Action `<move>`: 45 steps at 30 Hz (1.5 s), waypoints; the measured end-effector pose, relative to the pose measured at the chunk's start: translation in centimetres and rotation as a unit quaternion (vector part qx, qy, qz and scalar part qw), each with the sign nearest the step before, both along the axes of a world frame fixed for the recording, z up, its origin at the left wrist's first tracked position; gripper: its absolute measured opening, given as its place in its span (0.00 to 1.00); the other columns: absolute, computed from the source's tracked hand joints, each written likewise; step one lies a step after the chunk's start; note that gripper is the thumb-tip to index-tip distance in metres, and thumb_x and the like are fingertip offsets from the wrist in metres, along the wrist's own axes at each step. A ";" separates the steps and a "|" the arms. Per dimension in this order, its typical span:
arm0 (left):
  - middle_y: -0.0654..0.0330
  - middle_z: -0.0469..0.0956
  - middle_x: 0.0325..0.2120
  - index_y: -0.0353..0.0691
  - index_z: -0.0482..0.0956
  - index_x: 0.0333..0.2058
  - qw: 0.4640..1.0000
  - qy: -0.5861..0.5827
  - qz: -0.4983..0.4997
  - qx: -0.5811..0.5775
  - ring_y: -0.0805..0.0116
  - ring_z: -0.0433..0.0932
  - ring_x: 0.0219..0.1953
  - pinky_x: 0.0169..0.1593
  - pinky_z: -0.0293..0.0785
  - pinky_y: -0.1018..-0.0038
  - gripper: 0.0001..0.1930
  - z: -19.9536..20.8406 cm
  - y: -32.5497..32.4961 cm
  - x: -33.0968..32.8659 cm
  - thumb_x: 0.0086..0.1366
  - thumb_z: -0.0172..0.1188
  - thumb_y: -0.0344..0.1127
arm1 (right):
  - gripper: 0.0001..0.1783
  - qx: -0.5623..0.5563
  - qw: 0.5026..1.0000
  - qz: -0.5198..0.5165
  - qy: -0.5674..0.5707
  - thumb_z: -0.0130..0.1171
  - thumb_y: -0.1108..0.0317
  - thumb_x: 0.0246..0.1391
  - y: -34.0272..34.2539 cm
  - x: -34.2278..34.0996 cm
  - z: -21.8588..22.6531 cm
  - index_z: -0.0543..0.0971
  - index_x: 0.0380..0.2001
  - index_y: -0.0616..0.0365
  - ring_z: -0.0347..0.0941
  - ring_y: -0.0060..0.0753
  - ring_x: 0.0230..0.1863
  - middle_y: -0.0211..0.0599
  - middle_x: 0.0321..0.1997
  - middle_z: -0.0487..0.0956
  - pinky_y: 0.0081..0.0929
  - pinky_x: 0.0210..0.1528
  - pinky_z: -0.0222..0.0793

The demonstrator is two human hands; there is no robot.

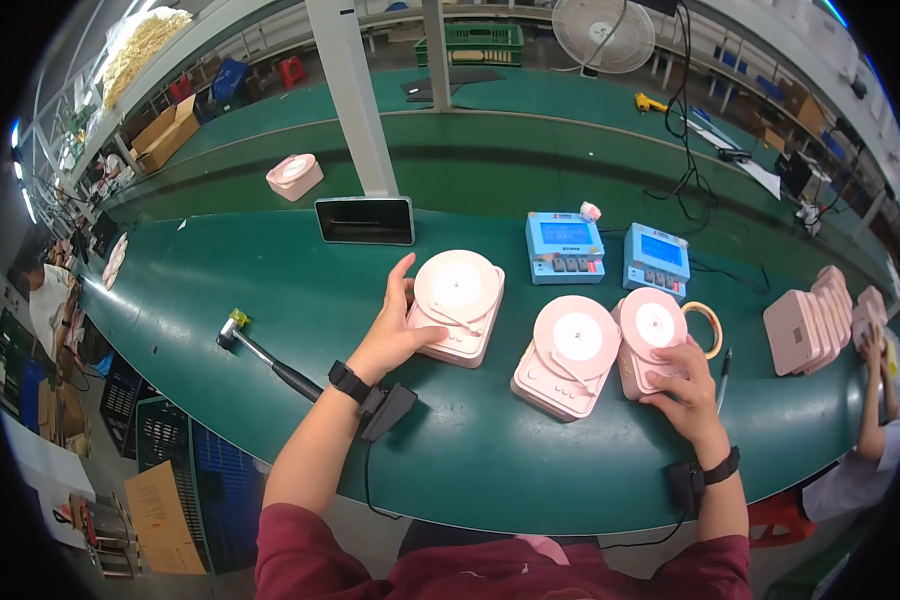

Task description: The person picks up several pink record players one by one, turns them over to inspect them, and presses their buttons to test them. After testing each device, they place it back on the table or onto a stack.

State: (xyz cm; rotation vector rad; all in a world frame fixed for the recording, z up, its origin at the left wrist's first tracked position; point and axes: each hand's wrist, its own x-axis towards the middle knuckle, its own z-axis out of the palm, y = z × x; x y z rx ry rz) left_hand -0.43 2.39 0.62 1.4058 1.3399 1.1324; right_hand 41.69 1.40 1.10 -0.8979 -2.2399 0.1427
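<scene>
A curved green surface (460, 450) fronts a cluttered workshop. On it sit pink turntable-shaped devices with white discs: the left device (457, 290), clasped by the left hand (392, 335); the middle device (575, 345), untouched; the right device (653, 318), gripped by the right hand (692, 388). Blue meters (566, 248) stand beyond; a hammer (275, 365) lies left, a tape roll (716, 330) right.

Our right hand (688, 392) hides part of one pink turntable-shaped device (647, 338); we see our maroon shirt (420, 582) cut off below.
</scene>
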 end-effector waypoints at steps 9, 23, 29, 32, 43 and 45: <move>0.51 0.62 0.55 0.39 0.45 0.67 0.988 -0.141 -0.034 -0.050 0.60 0.66 0.56 0.62 0.61 0.68 0.48 0.3 0.5 -1.9 0.50 0.65 0.22 | 0.21 -0.028 0.996 -0.008 0.078 0.75 0.70 0.27 0.0 0.8 0.1 0.81 0.31 0.54 0.71 0.45 0.52 0.40 0.48 0.76 0.46 0.61 0.61; 0.54 0.65 0.55 0.37 0.55 0.64 0.984 -0.148 -0.085 -0.056 0.63 0.66 0.56 0.62 0.62 0.70 0.40 1.0 0.4 -2.9 0.52 0.62 0.18 | 0.17 -0.169 0.893 0.056 0.413 0.73 0.63 0.42 1.0 4.6 -1.1 0.81 0.36 0.56 0.67 0.39 0.56 0.46 0.56 0.71 0.34 0.60 0.60; 0.55 0.65 0.56 0.35 0.56 0.64 0.986 -0.128 -0.097 -0.040 0.63 0.66 0.58 0.63 0.60 0.68 0.40 0.7 0.4 -3.2 0.52 0.60 0.19 | 0.19 -0.168 0.865 0.031 0.472 0.73 0.61 0.43 1.0 5.9 -0.9 0.80 0.36 0.58 0.68 0.38 0.57 0.48 0.58 0.70 0.32 0.60 0.60; 0.55 0.66 0.56 0.35 0.56 0.63 0.985 -0.133 -0.101 -0.035 0.62 0.66 0.59 0.63 0.59 0.68 0.40 0.8 0.8 -2.8 0.51 0.61 0.20 | 0.17 -0.142 0.859 -0.011 0.491 0.72 0.65 0.44 0.6 7.5 -0.1 0.79 0.35 0.62 0.68 0.39 0.57 0.48 0.58 0.70 0.31 0.59 0.61; 0.53 0.67 0.55 0.34 0.56 0.63 0.987 -0.130 -0.087 -0.045 0.61 0.65 0.59 0.64 0.59 0.67 0.41 1.0 0.8 -2.5 0.50 0.65 0.23 | 0.10 -0.024 0.836 -0.130 0.532 0.61 0.75 0.55 2.8 18.4 -2.1 0.79 0.41 0.65 0.71 0.29 0.53 0.44 0.55 0.74 0.23 0.56 0.65; 0.53 0.67 0.55 0.34 0.56 0.63 0.986 -0.130 -0.091 -0.047 0.61 0.65 0.59 0.64 0.59 0.67 0.42 1.0 0.9 -2.4 0.50 0.65 0.23 | 0.10 -0.059 0.787 -0.154 0.594 0.59 0.73 0.57 2.8 20.3 -2.8 0.79 0.41 0.66 0.72 0.26 0.51 0.40 0.53 0.75 0.22 0.55 0.64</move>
